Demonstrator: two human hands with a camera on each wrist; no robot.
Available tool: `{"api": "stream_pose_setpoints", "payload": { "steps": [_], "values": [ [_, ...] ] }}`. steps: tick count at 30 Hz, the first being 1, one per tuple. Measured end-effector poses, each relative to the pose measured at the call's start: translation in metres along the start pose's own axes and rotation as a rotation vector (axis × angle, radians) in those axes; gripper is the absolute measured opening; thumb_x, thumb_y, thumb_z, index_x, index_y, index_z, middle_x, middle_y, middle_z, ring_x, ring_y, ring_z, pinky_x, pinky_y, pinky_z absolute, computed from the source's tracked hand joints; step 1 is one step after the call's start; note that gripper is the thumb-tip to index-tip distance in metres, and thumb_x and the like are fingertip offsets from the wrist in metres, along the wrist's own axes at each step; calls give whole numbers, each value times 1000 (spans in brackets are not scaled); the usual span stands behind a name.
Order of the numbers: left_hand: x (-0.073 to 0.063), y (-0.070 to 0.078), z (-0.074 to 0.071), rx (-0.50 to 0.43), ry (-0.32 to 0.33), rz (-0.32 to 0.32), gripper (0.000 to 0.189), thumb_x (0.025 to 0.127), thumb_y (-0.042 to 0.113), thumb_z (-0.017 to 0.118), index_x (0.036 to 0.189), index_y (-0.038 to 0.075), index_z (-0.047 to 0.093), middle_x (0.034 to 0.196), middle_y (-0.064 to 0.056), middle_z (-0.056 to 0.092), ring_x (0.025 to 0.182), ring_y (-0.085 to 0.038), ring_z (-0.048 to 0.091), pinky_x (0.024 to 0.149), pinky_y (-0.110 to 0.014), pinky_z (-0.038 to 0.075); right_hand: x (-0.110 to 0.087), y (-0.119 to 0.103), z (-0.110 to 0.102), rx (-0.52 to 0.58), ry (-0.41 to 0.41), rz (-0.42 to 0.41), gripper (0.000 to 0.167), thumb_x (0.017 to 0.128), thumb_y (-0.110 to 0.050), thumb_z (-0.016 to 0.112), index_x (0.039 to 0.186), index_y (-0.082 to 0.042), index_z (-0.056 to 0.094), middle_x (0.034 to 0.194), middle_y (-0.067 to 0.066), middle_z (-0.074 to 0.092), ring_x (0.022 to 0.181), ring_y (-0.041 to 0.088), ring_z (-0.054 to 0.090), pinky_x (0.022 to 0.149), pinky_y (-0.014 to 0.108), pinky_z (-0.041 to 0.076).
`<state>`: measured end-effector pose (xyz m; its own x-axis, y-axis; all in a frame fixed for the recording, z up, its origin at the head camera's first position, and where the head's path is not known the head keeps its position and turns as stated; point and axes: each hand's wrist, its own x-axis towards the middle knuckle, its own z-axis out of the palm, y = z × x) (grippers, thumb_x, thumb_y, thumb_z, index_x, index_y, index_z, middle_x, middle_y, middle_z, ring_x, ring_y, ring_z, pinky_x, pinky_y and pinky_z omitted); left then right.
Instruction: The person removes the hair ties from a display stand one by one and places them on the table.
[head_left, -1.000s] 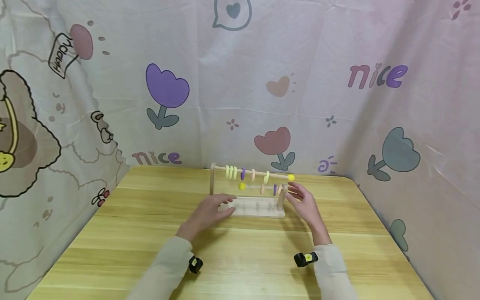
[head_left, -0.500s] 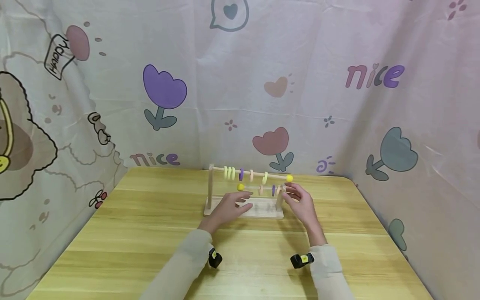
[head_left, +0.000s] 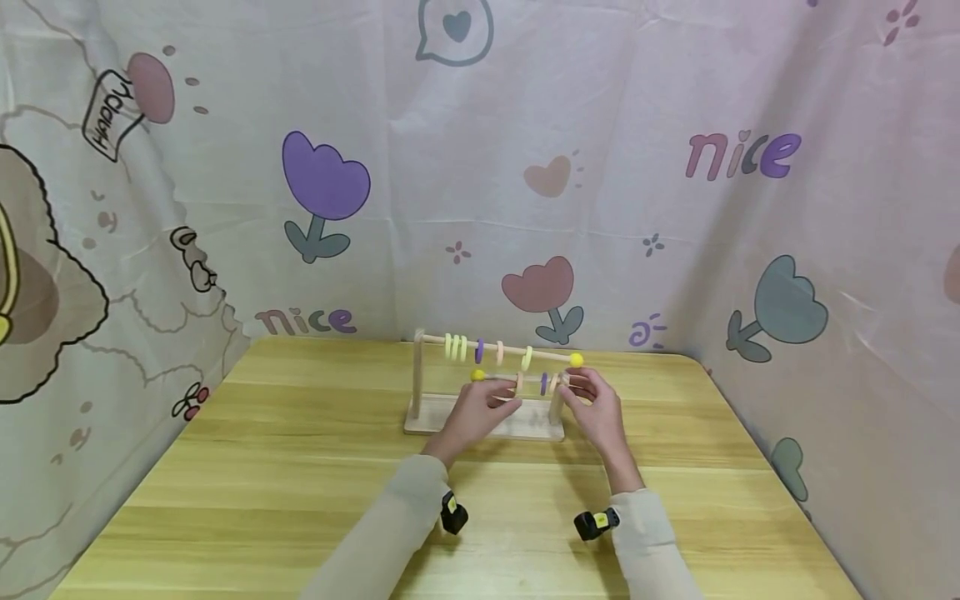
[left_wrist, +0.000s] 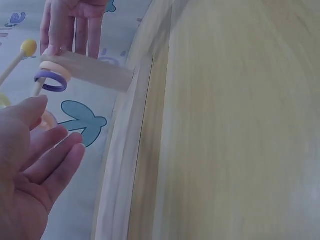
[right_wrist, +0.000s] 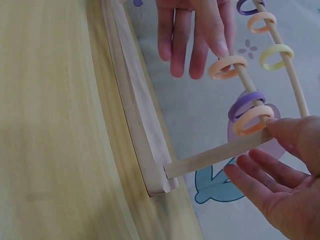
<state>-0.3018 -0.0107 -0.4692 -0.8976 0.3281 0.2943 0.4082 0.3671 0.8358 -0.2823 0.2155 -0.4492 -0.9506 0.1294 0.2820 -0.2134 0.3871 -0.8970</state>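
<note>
A wooden bead stand [head_left: 431, 417] with two upright posts and two rods stands on the table. My left hand [head_left: 476, 412] is at the lower rod, and its thumb and forefinger pinch a peach ring [right_wrist: 235, 59] there. My right hand [head_left: 600, 412] grips the top of the right post [right_wrist: 215, 154], thumb on the rod's end. Between the hands, a purple ring [right_wrist: 245, 98] and a second peach ring [right_wrist: 248, 114] sit close to that post. In the head view a yellow ball [head_left: 477, 376] caps the lower rod's free end, just above my left hand.
The upper rod, fixed to the left post [head_left: 417, 375], carries several pale green rings [head_left: 455, 347], a purple ring [head_left: 479, 351] and a peach ring [head_left: 500, 352], and ends in a yellow ball [head_left: 576, 360]. A printed curtain [head_left: 420, 167] hangs behind the wooden table [head_left: 300, 467].
My left hand has moved right along the stand, from beside its left part to the peach ring on the lower rod. The right hand has stayed at the right post.
</note>
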Motion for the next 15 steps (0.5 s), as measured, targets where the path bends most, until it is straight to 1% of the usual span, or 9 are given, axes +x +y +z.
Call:
{"api": "stream_pose_setpoints", "payload": {
  "steps": [3,7,10,13,15],
  "values": [
    [2,3,6,-34,61,-14,30,96,22,75,123,9,75,120,-9,77,98,-22,77,84,-27,65,0,0,0,0,3,3,36,96,-5,71,131,0,62,130,25,68,119,39,68,105,46,58],
    [5,5,9,-112,128,-35,19,96,18,75,111,8,80,111,-9,80,96,-20,77,83,-23,64,0,1,0,3,11,-4,35,96,-5,71,130,0,63,129,26,69,118,39,69,102,43,60],
    [5,5,9,-162,159,-37,16,96,14,75,107,6,81,107,-12,80,94,-20,78,79,-23,65,0,1,1,-4,14,-7,34,96,-4,72,129,0,63,127,25,70,117,38,70,98,39,62],
    [4,4,6,-185,176,-44,15,95,12,74,107,4,80,104,-13,80,91,-21,78,75,-22,65,1,2,1,-5,15,-21,34,95,-3,72,128,0,64,126,25,70,116,38,70,95,34,63],
    [2,3,4,-194,182,-40,16,96,10,74,108,2,80,102,-16,80,91,-23,78,74,-22,65,1,3,2,-12,15,-28,34,95,-3,72,128,0,63,125,25,71,116,38,70,94,31,63]
  ]
}}
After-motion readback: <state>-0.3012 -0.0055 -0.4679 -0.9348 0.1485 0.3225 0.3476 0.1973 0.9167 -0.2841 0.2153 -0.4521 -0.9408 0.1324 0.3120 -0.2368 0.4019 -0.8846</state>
